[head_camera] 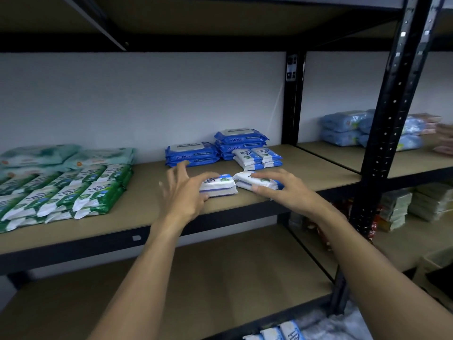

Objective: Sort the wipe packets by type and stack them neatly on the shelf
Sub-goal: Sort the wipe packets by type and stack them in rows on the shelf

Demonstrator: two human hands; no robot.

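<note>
Two short stacks of white-and-blue wipe packets lie side by side near the front of the middle shelf (137, 224). My left hand (186, 195) has its fingers spread, the forefinger over the left stack (220, 186) and the thumb at its near side. My right hand (284, 190) grips the right stack (247, 179), fingers across the top and thumb against the near edge. Behind them stand more white-and-blue packets (257, 158) in two small piles, and two piles of blue "antabax" packets (191, 154) at the wall.
Rows of green-and-white packets (68, 192) fill the shelf's left part, with teal packs (49, 155) behind. A black upright post (384, 133) stands at the right; light blue packs (348, 128) lie in the bay beyond. More white-and-blue packets (277, 334) show at the bottom edge.
</note>
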